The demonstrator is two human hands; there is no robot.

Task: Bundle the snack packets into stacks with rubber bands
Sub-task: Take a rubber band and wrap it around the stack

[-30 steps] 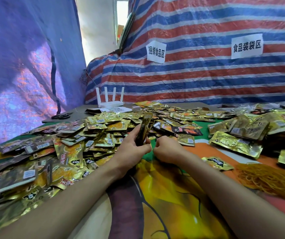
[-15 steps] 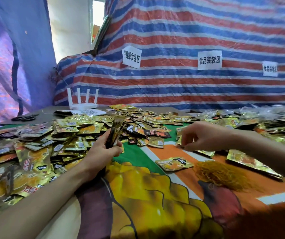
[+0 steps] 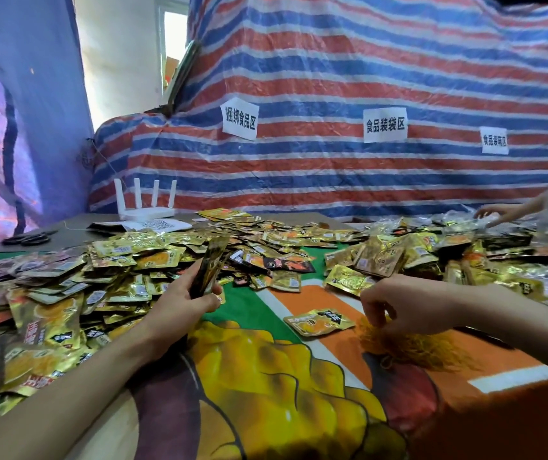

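The heap of rubber bands point(image 3: 411, 346) lies nearest on the worktop point(image 3: 299, 410), right under the right hand point(image 3: 408, 303). Its curled fingertips dip into the heap; I cannot tell whether they have pinched a band. Well to the left, slightly farther, the left hand point(image 3: 179, 303) grips the stack of packets point(image 3: 209, 270) edge-on, its long axis upright and leaning away. Loose gold packets point(image 3: 116, 270) lie beyond.
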